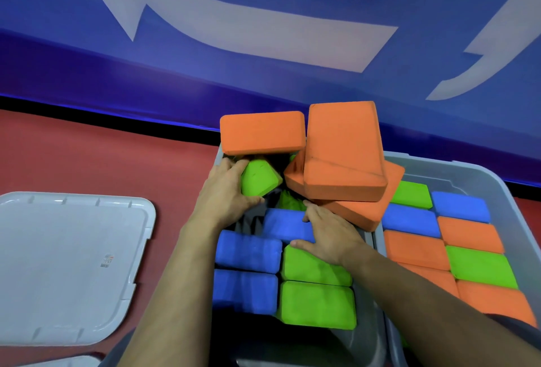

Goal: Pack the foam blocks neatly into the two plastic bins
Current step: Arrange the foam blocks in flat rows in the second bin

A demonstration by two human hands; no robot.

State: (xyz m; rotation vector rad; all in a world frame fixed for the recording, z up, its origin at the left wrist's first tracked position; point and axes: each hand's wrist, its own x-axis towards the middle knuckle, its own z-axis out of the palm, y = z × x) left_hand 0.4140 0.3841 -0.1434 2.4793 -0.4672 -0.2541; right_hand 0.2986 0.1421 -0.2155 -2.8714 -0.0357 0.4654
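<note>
No text can be read; the sticker (106, 260) on the grey lid (58, 264) is too blurred

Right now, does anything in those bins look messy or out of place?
Yes. Three orange blocks lie piled askew over the far end of the left bin, one overhanging the right bin, while the blocks below lie in flat rows. The left hand grips a tilted green block.

Maybe gym/play hall, red floor (87, 155), blue banner (263, 68)
</note>
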